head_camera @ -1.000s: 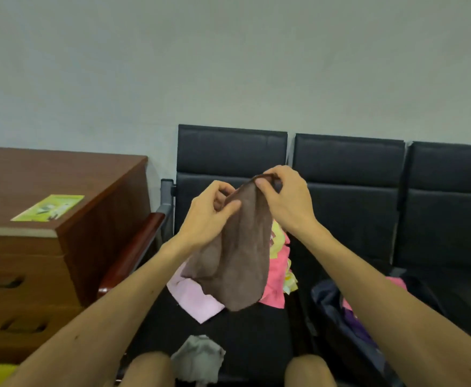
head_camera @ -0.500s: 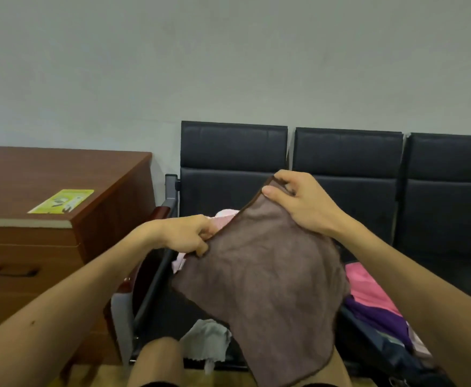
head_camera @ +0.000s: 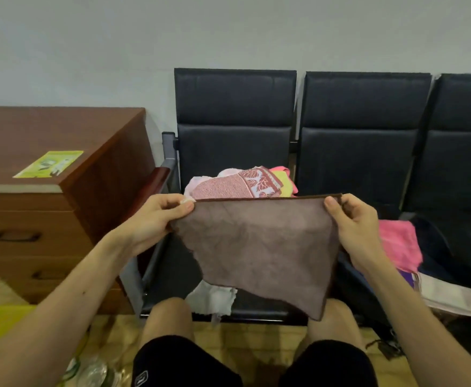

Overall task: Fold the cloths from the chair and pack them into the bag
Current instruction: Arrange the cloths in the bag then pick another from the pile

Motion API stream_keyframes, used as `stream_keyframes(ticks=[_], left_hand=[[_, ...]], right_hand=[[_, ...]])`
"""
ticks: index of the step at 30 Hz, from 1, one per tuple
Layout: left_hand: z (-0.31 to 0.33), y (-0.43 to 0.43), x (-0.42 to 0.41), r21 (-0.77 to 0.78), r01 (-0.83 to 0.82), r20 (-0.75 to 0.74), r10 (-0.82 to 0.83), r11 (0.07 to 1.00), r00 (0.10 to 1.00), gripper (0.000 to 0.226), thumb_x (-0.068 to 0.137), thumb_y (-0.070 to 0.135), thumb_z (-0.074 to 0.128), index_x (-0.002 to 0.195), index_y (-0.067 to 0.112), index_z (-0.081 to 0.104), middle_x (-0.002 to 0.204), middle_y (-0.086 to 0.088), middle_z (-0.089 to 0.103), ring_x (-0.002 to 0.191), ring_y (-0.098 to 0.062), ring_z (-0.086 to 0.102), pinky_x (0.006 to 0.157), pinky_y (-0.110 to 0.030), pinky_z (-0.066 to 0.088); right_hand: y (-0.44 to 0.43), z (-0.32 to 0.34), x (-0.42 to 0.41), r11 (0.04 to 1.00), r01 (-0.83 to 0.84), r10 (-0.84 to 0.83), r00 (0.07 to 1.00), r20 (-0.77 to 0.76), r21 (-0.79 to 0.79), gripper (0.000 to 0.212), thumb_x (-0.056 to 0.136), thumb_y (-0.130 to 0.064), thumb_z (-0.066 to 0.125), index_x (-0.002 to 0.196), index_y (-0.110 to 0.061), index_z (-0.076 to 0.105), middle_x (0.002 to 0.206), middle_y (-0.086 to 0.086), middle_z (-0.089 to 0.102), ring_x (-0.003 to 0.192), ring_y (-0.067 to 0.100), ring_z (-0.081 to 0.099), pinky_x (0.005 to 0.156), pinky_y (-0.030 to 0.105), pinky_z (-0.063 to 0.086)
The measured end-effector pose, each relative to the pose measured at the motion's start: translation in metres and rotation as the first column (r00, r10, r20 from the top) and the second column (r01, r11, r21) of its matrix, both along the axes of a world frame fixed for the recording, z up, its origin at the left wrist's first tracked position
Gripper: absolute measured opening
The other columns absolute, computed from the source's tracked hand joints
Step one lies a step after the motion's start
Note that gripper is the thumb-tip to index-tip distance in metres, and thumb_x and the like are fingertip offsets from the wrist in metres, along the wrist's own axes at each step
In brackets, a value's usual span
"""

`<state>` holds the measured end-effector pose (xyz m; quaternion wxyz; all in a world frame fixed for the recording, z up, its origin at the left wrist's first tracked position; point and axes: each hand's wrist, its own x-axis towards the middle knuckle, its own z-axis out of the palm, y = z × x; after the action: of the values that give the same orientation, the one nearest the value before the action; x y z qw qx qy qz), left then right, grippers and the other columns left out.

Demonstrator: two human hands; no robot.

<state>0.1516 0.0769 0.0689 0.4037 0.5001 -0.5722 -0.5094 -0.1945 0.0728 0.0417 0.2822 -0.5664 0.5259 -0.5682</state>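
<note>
Brown cloth (head_camera: 259,247): seemingly soft, light, limp; fingers (head_camera: 183,211) of left hand (head_camera: 156,219) and right hand (head_camera: 354,227) pinch top corners, ten and two o'clock.

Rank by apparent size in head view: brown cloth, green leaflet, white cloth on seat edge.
1. brown cloth, though nearest the camera.
2-3. green leaflet and white cloth look alike; white cloth partly hidden.

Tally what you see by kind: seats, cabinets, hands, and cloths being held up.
Black padded seats: 3
Brown wooden drawer cabinet: 1
Hands, left hand and right hand: 2
Thin brown cloth, held up: 1
Total: 7
</note>
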Motion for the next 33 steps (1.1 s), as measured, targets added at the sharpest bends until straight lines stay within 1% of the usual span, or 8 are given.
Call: stream_keyframes(ticks=[3,7,17,20,22,26,29,33], left_hand=[[-0.017,0.003,-0.013,-0.037,-0.173,-0.173,0.164,0.984,0.971,0.015,0.093,0.026,0.058,0.089,0.014,0.067,0.082,0.002,0.070,0.079,-0.012,0.067,0.072,-0.026,0.056],[-0.052,0.000,-0.018,-0.349,-0.286,0.121,0.346,0.892,0.930,0.006,0.092,0.019,0.068,0.089,0.019,0.073,0.086,0.008,0.073,0.083,-0.007,0.069,0.070,-0.019,0.056],[-0.091,0.009,-0.039,0.085,-0.544,-0.155,0.551,0.835,0.820,0.026,0.060,0.031,0.083,0.077,0.012,0.077,0.076,-0.008,0.074,0.074,-0.022,0.069,0.069,-0.037,0.058],[-0.093,0.017,-0.050,0.116,-0.544,-0.196,0.557,0.831,0.807,0.025,0.062,0.027,0.084,0.079,0.011,0.077,0.081,-0.012,0.075,0.078,-0.023,0.068,0.075,-0.039,0.056],[-0.092,0.021,-0.058,0.116,-0.539,-0.185,0.552,0.834,0.813,0.015,0.071,0.019,0.083,0.082,0.011,0.077,0.083,-0.011,0.076,0.080,-0.022,0.069,0.073,-0.037,0.057],[-0.095,0.025,-0.071,0.069,-0.500,-0.159,0.504,0.863,0.849,0.008,0.079,0.013,0.080,0.087,0.013,0.079,0.085,-0.006,0.078,0.084,-0.018,0.072,0.076,-0.032,0.058],[-0.093,0.027,-0.086,0.048,-0.473,-0.174,0.474,0.880,0.863,0.012,0.080,0.009,0.079,0.084,0.020,0.079,0.083,-0.001,0.078,0.084,-0.014,0.073,0.072,-0.024,0.056],[-0.089,0.031,-0.108,0.036,-0.386,-0.212,0.384,0.922,0.899,0.016,0.084,0.004,0.074,0.090,0.018,0.078,0.087,0.000,0.078,0.087,-0.012,0.074,0.073,-0.022,0.057]], right_hand=[[0.002,-0.027,0.001,1.000,-0.008,0.007,0.993,0.118,0.013,0.025,0.097,-0.015,0.059,0.078,0.001,0.061,0.070,0.008,0.056,0.063,0.010,0.048,0.050,0.019,0.037],[0.004,-0.049,0.001,0.999,0.046,-0.050,0.981,0.187,0.027,0.026,0.096,-0.010,0.060,0.074,0.004,0.058,0.061,-0.005,0.054,0.061,0.005,0.048,0.052,0.017,0.037],[0.019,-0.072,0.020,0.991,0.115,-0.125,0.975,0.186,0.066,0.036,0.094,-0.010,0.063,0.060,-0.008,0.052,0.051,-0.011,0.040,0.054,0.002,0.034,0.051,0.022,0.029],[0.025,-0.077,0.030,0.991,0.110,-0.121,0.977,0.177,0.071,0.034,0.094,-0.016,0.064,0.071,0.008,0.057,0.060,0.026,0.045,0.060,0.018,0.039,0.055,0.036,0.032],[0.030,-0.080,0.039,0.990,0.103,-0.117,0.980,0.163,0.096,0.029,0.094,-0.019,0.065,0.074,0.003,0.062,0.068,0.034,0.051,0.062,0.022,0.045,0.055,0.044,0.038],[0.038,-0.082,0.061,0.989,0.064,-0.084,0.984,0.156,0.131,0.017,0.090,-0.017,0.069,0.075,-0.008,0.069,0.072,0.030,0.058,0.062,0.020,0.050,0.058,0.034,0.041],[0.040,-0.080,0.079,0.992,0.030,-0.047,0.989,0.142,0.120,0.017,0.088,-0.013,0.071,0.077,-0.027,0.073,0.068,0.006,0.068,0.062,0.016,0.058,0.061,0.030,0.048],[0.042,-0.076,0.099,0.992,-0.029,0.014,0.992,0.126,0.121,0.013,0.088,-0.016,0.072,0.082,-0.027,0.074,0.071,0.002,0.070,0.069,0.026,0.066,0.066,0.041,0.054]])
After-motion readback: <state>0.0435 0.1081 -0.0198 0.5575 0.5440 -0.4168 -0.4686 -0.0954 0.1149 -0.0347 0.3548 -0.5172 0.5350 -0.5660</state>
